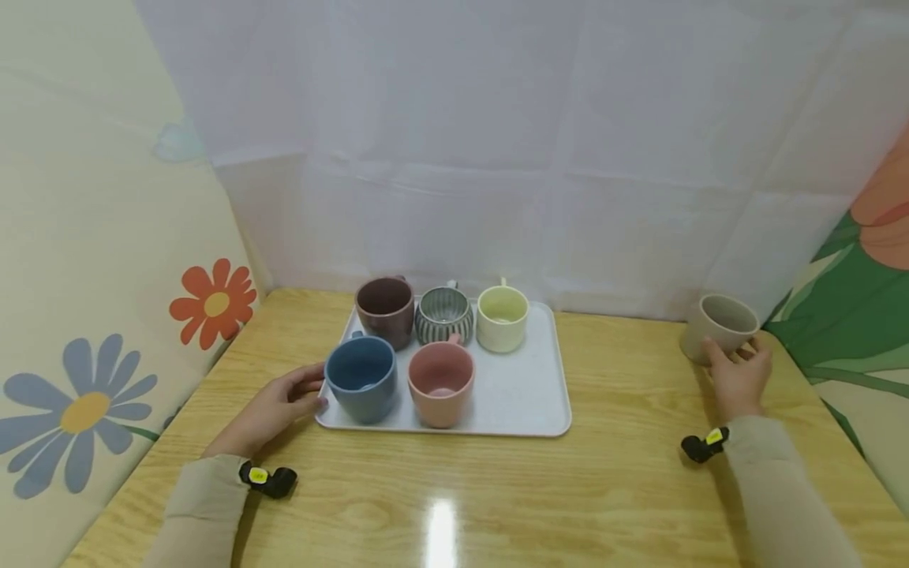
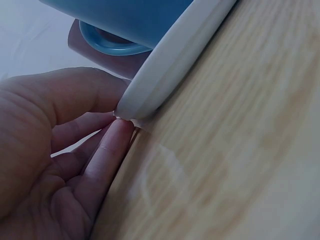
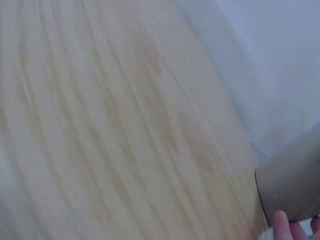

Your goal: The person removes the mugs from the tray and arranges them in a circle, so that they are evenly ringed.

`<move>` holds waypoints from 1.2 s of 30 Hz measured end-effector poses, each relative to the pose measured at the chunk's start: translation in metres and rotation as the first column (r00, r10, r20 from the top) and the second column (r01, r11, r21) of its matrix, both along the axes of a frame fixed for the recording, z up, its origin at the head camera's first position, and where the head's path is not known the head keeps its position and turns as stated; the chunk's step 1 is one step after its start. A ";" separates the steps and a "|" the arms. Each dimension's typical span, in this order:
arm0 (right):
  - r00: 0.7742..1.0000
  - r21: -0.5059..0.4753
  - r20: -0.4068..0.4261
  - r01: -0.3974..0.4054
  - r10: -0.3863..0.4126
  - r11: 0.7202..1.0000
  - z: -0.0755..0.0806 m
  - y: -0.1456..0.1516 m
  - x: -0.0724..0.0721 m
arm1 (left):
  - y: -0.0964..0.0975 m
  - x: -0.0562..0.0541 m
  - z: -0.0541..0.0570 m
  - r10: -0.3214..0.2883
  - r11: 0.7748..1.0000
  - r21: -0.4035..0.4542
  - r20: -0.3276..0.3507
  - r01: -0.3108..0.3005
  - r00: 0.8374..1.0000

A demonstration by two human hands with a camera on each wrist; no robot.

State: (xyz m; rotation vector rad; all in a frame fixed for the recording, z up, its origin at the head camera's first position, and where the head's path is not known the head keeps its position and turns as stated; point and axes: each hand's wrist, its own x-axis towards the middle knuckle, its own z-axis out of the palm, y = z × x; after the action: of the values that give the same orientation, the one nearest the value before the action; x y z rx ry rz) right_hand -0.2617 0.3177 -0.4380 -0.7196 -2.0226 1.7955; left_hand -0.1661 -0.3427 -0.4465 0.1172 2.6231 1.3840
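Observation:
A white tray [image 1: 521, 398] lies on the wooden table at the centre-left, carrying several mugs. My left hand [image 1: 280, 402] pinches its left edge near the front corner; in the left wrist view the fingertips meet at the tray's rim [image 2: 172, 57]. Just beside that hand stands a blue mug [image 1: 364, 394], with a pink mug [image 1: 440, 398] to its right. Behind them are a dark brown mug [image 1: 387, 319], a grey striped cup [image 1: 443, 323] and a pale yellow mug [image 1: 502, 335]. Far to the right, my right hand [image 1: 742, 379] grips a grey-beige mug [image 1: 699, 335] from its near side.
A white cloth [image 1: 454, 197] hangs behind the table's back edge. Flower-printed cloths [image 1: 85, 276] flank both sides. Between the tray and the grey-beige mug stretches bare wooden tabletop [image 1: 625, 394]. Each wrist wears a small black camera.

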 end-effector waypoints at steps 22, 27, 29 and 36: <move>0.970 -0.394 -0.240 -0.075 -0.024 0.916 0.020 -0.083 0.022 | 0.002 0.000 0.000 0.004 1.000 -0.001 -0.015 -0.004 1.000; 0.958 -0.364 -0.285 -0.141 0.034 0.921 0.021 -0.108 0.024 | 0.002 0.000 -0.001 0.007 1.000 -0.022 -0.007 -0.007 1.000; 0.954 -0.357 -0.295 -0.167 0.059 0.919 0.022 -0.118 0.025 | 0.001 0.000 -0.001 0.008 1.000 -0.024 -0.007 -0.008 1.000; 0.926 -0.250 -0.299 -0.309 0.230 0.918 0.024 -0.155 0.034 | 0.001 0.000 0.000 0.010 1.000 0.003 0.006 -0.010 1.000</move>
State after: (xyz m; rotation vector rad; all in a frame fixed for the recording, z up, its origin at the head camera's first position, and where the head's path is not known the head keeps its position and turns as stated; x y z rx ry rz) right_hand -0.2282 0.1623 -0.4145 -0.2553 -1.7678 2.2479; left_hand -0.1658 -0.3414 -0.4468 0.0997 2.6201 1.3896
